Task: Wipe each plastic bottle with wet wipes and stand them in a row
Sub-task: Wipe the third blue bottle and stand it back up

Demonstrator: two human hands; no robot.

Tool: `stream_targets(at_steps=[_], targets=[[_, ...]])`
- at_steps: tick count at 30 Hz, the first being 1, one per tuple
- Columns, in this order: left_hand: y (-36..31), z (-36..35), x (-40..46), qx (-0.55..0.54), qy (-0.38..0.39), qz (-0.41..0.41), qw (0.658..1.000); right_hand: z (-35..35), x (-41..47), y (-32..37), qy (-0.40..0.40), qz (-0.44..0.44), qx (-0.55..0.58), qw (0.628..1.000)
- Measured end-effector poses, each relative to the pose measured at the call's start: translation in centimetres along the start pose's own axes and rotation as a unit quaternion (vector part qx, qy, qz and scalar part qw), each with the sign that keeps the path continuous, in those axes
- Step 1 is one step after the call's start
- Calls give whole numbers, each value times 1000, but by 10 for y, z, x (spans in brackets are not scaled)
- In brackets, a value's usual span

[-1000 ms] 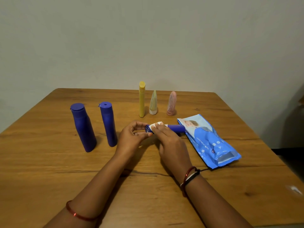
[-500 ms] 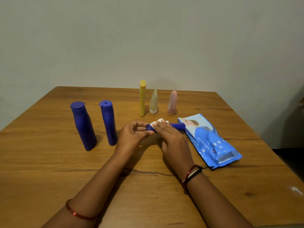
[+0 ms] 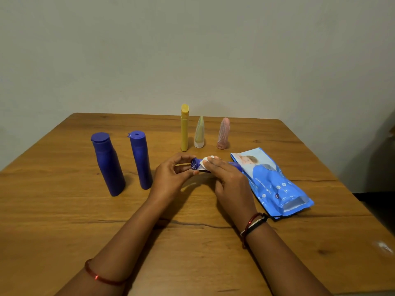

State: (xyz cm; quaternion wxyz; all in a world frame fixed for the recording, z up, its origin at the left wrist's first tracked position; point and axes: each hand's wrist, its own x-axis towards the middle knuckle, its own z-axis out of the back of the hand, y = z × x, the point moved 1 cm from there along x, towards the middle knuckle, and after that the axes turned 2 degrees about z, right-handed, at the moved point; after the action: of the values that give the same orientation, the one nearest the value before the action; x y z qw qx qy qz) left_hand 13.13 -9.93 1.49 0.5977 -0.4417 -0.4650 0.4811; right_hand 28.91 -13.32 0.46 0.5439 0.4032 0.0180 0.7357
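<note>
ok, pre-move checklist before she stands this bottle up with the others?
1. Bottle held: ok. The left hand pinches the cap end of the small blue bottle, which lies sideways above the table.
2. Wipe on bottle: ok. The right hand presses the white wipe onto it.
3. Bottle fully wiped: cannot tell, its far end is hidden by the right hand.
4. Free spot in the row: ok. Bare table right of the two upright blue bottles.
5. Others upright: ok. The yellow bottle, the clear tube and the pink tube all stand.
6. Wipes pack out of the way: ok, it lies to the right.
</note>
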Motion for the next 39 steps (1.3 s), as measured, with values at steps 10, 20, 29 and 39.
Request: stream_targets(at_steps=[10, 20, 29, 39], targets=[[6, -3, 0, 4, -28, -16, 999, -3, -4, 7, -14, 33, -29, 999], [0, -2, -1, 39, -13, -24, 999, 8, 5, -6, -104, -111, 43, 988], [1, -4, -1, 39, -22, -29, 999, -10, -4, 10, -29, 19, -38, 999], [-5, -8, -7, -23, 19, -21, 999, -6, 3, 12, -33, 16, -48, 998]])
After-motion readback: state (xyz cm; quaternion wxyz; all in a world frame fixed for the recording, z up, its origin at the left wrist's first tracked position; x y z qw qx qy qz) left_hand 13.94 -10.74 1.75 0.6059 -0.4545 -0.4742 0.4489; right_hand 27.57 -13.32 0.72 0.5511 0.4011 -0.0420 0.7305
